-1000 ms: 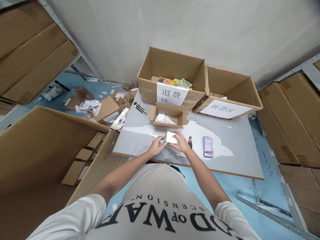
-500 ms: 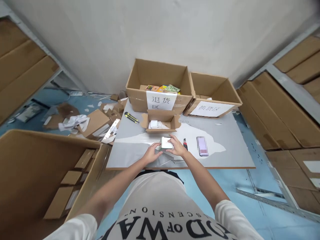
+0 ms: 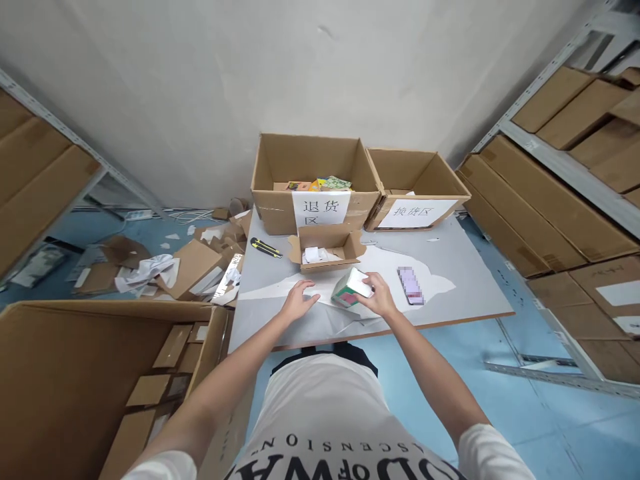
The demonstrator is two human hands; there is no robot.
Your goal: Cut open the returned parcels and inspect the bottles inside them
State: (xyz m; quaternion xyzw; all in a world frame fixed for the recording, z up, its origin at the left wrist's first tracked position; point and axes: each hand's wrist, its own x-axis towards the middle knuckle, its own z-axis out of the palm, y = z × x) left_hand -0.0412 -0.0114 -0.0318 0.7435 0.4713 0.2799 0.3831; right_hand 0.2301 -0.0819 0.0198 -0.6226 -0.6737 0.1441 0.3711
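Right hand [image 3: 381, 301] gripping small boxed item [image 3: 351, 288], tilting it above desk [image 3: 465, 263]; left hand [image 3: 297, 303] lying flat, released, on paper [image 3: 327, 313]. Probably inspecting; next, careful sorting.

Single head-worn view, forward and steeply down from above onto the table [image 3: 465, 267], arm's reach away.

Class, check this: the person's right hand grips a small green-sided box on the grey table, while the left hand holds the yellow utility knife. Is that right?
Not quite. In the head view the left hand lies flat on the grey table, holding nothing; the yellow utility knife lies apart, further back. The right hand does grip the small green-sided box.
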